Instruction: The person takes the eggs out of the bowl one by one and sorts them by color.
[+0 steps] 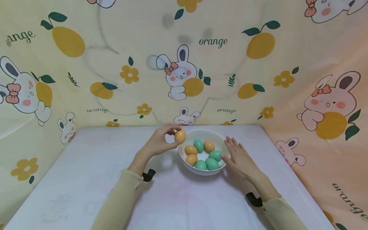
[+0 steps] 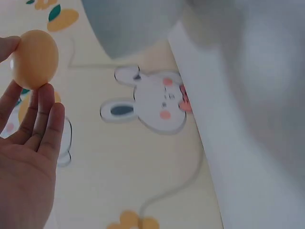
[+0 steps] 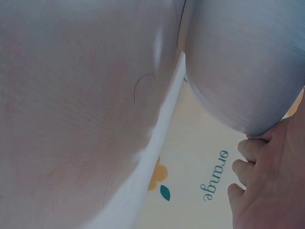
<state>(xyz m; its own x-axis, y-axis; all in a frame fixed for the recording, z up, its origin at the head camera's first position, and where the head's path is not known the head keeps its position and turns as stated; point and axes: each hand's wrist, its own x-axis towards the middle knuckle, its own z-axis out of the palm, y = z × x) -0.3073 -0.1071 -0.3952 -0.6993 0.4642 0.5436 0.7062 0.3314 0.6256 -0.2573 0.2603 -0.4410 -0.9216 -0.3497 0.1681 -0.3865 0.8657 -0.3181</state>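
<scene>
My left hand (image 1: 162, 139) pinches an orange egg (image 1: 180, 136) between thumb and fingertips, over the far left rim of a white bowl (image 1: 202, 172). In the left wrist view the same egg (image 2: 37, 59) sits at the fingertips, apart from the bowl (image 2: 133, 26). Inside the bowl lie three orange eggs, one at the back (image 1: 209, 145), and several green eggs (image 1: 211, 164). Against the bowl's right side rests my right hand (image 1: 241, 159), fingers straight, thumb at the rim. The right wrist view shows the hand (image 3: 276, 176) touching the bowl's outer wall (image 3: 238, 62).
A white-covered table (image 1: 184, 201) carries the bowl near its back edge. Behind and at both sides hangs a cream cloth (image 1: 218, 70) printed with rabbits and oranges. Each wrist wears a black strap mount, the left one (image 1: 149, 175) beside the sleeve.
</scene>
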